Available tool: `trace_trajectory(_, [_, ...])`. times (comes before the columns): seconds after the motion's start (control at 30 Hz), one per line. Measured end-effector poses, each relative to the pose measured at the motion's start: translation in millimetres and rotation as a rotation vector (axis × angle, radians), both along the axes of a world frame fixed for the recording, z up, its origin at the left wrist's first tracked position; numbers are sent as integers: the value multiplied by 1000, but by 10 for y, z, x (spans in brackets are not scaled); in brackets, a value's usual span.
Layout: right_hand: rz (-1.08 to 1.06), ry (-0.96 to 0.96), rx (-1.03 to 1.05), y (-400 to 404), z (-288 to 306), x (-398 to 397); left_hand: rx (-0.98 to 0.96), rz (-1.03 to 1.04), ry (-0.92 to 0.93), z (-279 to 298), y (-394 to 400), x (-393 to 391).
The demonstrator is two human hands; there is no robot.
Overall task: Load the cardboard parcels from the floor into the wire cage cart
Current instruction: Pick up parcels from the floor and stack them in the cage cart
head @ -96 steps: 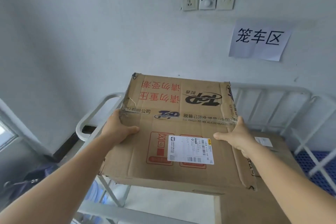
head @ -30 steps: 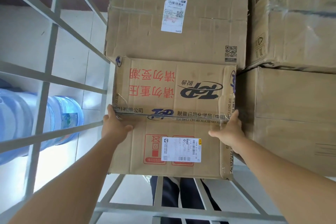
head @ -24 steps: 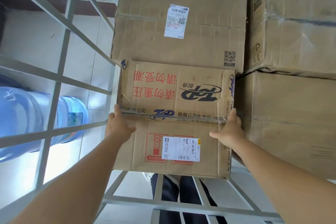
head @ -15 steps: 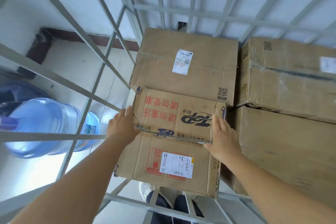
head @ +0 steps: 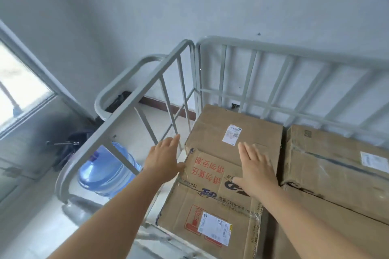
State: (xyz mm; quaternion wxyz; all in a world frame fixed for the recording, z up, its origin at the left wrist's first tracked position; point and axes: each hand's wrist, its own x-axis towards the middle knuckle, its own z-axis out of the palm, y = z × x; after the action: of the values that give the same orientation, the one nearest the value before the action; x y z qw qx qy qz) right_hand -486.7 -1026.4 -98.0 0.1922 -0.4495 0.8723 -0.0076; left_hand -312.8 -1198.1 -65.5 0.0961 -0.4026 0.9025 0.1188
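- Neither hand grips anything. The left hand is spread with straight fingers, its thumb at the left edge of the printed box; whether the thumb actually touches the cardboard I cannot tell.
- The right hand lies flat and open above the far right part of that box's top, fingers straight and pointing away from the person. It looks to rest on or hover just over the cardboard; contact is not certain.
- The printed box, red lettering and a white label on top, sits inside the cage cart, against the cart's left rail.
- Beyond the printed box, touching its far edge, lies a plain box with a small white label, up against the cart's back bars.
- To the right of the printed box sit two more boxes: a taped box at the back and another box nearer the person.
- Left of the printed box, outside the cart's side bars, a blue water jug stands on the floor.
- Judged from this, the step in hand is letting go of a parcel placed in the cart.
- The next move likely calls for turning back to the floor for another parcel; no parcel on the floor is in view.
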Motion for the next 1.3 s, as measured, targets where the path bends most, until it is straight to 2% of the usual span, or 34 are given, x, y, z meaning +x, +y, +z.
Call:
trace_trajectory(0.13, [65,42,-89,51,529,397,-63,22,108,568,244,464])
trace_trajectory(0.4, [184,109,-260,317,1494,1437,-241,113,188,1517,866,1686])
trace_trajectory(0.67, [375,113,-365,471,2126,2410,-318,265,231,2081,1475,2644])
trace_trajectory(0.8, [513,118,-366,541,2140,2820,-324,410,231,2048,1834,3112])
trace_trajectory(0.97, [698,69,-304,669,1943,3322,-287,626,129,1803,2399,3727])
trace_trajectory(1.3, [1098,41,-141,1083,1373,4488,-96,1108,1,1160,3800,4892])
